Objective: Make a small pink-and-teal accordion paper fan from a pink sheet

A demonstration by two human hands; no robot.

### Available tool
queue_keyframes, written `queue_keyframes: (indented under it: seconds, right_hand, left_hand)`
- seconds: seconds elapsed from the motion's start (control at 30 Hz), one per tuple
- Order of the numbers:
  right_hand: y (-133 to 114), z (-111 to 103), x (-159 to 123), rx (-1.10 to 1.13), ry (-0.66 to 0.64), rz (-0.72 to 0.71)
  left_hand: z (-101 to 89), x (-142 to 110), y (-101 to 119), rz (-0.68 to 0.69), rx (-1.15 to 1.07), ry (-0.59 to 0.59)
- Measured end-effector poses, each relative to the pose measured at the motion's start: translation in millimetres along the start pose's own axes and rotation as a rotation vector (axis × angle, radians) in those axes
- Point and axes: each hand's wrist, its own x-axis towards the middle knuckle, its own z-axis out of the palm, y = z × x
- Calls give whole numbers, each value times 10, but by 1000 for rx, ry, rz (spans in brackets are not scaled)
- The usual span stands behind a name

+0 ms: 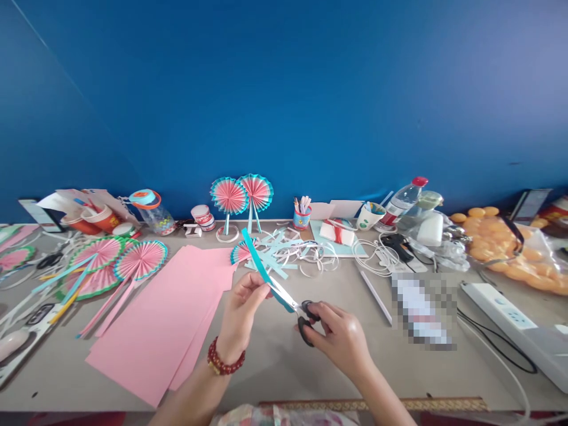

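Observation:
My left hand [248,302] pinches a narrow teal paper strip [255,254] between thumb and fingers. The strip slants from upper left down to the scissors. With thumb and fingers in the black handles, my right hand [339,334] holds the scissors [286,296]. Their blades point up and left, along the lower part of the strip, and reach close to my left fingertips. Both hands are raised above the grey table [284,367]. Behind them lies a pile of pale blue and white paper strips [277,254], with a pink and teal pleated paper piece [241,252] at its left.
Pink paper sheets [155,319] lie left of my left hand. Beyond them are finished paper fans [141,260]; two more fans [256,192] lean on the blue wall. To the right are a power strip [510,319], a bottle [402,204] and a bag of orange balls [501,248].

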Motion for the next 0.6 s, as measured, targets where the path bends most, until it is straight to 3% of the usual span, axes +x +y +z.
queue_keyframes:
  seconds: [0.6]
  right_hand:
    - [-37, 44, 0, -8, 6, 1]
  left_hand:
    - [55, -60, -40, -13, -152, 12]
